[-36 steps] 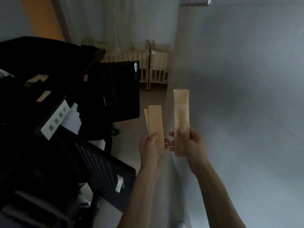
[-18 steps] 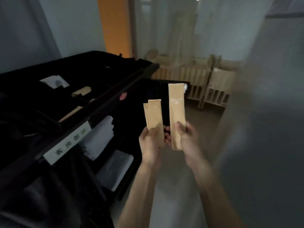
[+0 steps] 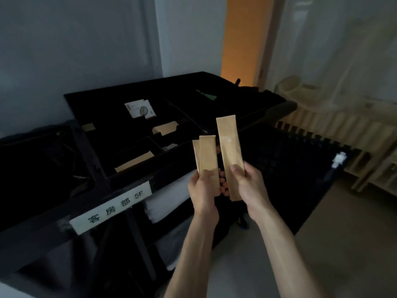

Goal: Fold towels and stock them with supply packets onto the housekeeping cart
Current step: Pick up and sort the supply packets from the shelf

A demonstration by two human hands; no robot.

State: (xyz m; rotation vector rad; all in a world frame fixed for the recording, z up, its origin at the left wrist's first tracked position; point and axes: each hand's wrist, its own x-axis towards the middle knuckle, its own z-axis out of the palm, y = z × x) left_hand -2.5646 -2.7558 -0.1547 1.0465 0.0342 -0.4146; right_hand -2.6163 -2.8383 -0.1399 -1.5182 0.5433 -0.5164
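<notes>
Pinching light, stiff paper packets by their lower ends: left hand (image 3: 203, 188) grips two short packets (image 3: 206, 153), right hand (image 3: 250, 186) the long packet (image 3: 229, 147), over the cart (image 3: 103, 166) front edge.

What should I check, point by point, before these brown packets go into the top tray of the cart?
1. Left hand grips the two shorter packets: ok.
2. Right hand pinches the long packet: ok.
3. Packets apart, not tangled: ok.
4. Cart tray within view, compartments open on top: ok.
5. Matching compartment has free room: cannot tell, too dark.
6. Folded towels already on the shelf below: ok.
</notes>
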